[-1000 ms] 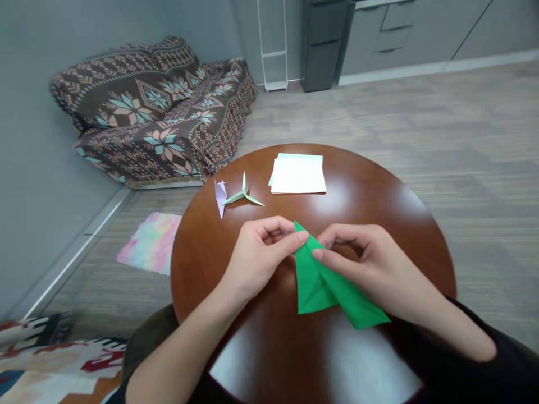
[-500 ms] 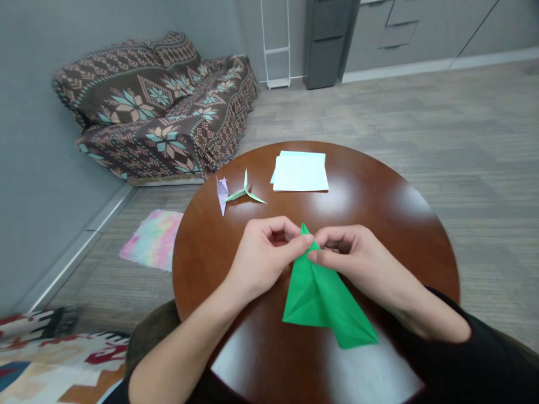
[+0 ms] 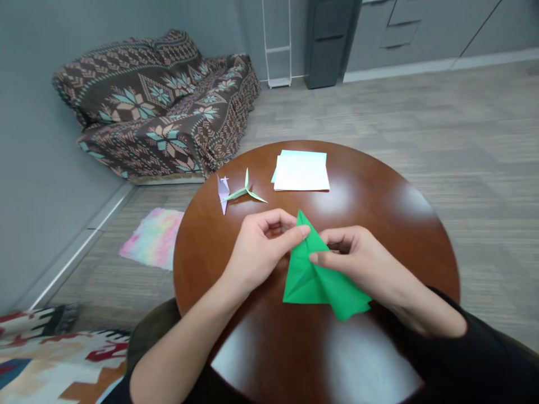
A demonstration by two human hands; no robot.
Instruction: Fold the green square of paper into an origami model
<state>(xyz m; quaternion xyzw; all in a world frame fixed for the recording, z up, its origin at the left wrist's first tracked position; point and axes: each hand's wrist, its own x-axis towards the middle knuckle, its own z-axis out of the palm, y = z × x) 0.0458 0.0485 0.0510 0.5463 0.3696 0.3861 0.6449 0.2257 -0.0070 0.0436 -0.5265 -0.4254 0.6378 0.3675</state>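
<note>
Fingers (image 3: 293, 238) of left hand (image 3: 256, 249) and right hand (image 3: 362, 259) pinch closed on folded green paper (image 3: 309, 283).

Left hand (image 3: 257, 251): is pinching, its thumb (image 3: 293, 238) reaching up and rightward, fingers (image 3: 278, 217) curling behind
Right hand (image 3: 362, 261): is pinching too, its thumb (image 3: 330, 260) pointing left, fingers (image 3: 339, 235) bending behind
2 thumbs: are lying near each other but apart, the left tip sitting higher
Left forearm (image 3: 187, 339): is slanting up and rightward, bare
Right forearm (image 3: 429, 314): is slanting up and leftward, bare

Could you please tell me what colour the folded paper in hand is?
The pointed folded paper is bright green, seen best in the head view.
</note>
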